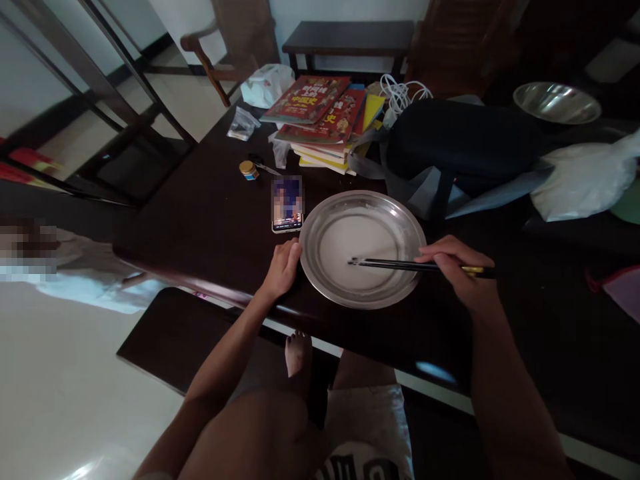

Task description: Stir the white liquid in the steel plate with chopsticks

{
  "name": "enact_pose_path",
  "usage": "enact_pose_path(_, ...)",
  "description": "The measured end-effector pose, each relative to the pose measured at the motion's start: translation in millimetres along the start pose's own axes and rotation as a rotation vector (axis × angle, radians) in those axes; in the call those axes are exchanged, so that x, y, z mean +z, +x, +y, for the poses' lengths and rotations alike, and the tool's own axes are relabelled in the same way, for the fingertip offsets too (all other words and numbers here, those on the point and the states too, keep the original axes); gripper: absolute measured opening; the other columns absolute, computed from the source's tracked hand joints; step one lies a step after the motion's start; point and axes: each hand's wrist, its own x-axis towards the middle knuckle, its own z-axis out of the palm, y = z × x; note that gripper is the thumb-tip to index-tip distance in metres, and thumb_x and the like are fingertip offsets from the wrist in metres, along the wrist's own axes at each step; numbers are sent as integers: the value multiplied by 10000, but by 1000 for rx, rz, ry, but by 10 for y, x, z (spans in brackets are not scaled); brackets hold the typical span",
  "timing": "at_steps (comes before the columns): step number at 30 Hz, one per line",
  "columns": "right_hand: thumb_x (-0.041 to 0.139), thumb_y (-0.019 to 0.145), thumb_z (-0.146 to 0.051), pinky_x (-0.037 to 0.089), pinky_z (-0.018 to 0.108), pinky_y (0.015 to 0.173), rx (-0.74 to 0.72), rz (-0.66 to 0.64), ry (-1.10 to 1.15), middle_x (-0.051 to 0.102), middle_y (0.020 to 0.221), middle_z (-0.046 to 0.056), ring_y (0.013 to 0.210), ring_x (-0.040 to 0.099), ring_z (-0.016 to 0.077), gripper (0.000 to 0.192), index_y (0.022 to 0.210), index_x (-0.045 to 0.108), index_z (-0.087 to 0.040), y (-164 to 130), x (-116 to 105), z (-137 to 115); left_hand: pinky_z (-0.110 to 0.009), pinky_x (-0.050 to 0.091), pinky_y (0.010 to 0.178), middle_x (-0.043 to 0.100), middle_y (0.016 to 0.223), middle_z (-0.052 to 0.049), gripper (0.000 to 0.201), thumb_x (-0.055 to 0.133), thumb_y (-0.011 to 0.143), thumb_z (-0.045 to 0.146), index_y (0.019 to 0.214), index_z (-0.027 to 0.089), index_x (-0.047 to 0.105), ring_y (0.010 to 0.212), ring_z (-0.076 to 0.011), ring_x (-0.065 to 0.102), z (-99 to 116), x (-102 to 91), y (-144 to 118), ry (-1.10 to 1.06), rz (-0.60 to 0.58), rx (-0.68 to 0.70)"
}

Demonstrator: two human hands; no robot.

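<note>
A wide, shallow metal basin [310,267] rests near the front edge of the dark table, with a white, milky mixture [360,237] in it. My left hand [284,267] is closed at the basin's left rim, its thumb against the metal and its other fingers partly hidden. In my right hand [461,267] is a pair of black chopsticks [395,265] with gold bands near the back end. They reach over the right rim, and their tips are in the white mixture. Just behind my left hand lies a phone [287,203] with its screen lit.
Behind the basin are stacked books [320,113], a small gold-lidded jar [248,171], scissors [267,168] and a black bag [465,140]. A white plastic bag [580,180] and a metal bowl [557,103] are at right. A person [95,270] is beside the table at left.
</note>
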Motion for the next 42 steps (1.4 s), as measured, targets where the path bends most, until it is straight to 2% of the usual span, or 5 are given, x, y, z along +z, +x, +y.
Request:
enact_pose_path(12,646,995,-260,578,418,782,-48,-53,5,818,924,10,871,722,225,201,1052,817,-349,-1,5,-2,-389,480,845,617,783,-50,575,204,1073,609,770,236,519,785,-212,589,-2,3,-5,-3,-6,-15)
enact_pose_path(17,634,1007,-294,583,421,753,0,75,14,807,843,17,842,725,238,195,1059,816,-338,-8,-4,-3,-387,472,825,587,760,-40,580,195,1063,633,758,239,491,766,-211,586,7,-1,-2,-20,-8,-1)
enact_pose_path(22,648,997,-277,578,412,770,-67,-61,23,818,914,14,860,723,230,190,1048,819,-343,-7,9,5,-391,477,820,607,757,-48,582,184,1071,618,750,236,483,766,-212,590,20,-2,2,8,-4,-4)
enact_pose_path(36,633,1010,-243,559,383,743,-30,80,36,804,851,4,835,716,211,217,1081,813,-340,-4,2,12,-401,481,831,616,774,-58,556,198,1077,580,770,233,506,780,-222,592,10,-7,-11,19,-9,-2)
enact_pose_path(42,653,994,-248,571,399,782,-75,-32,2,823,940,10,878,722,218,197,1054,818,-338,5,17,27,-398,494,840,629,785,-61,562,193,1085,565,765,231,514,782,-217,594,16,11,-3,21,-2,14)
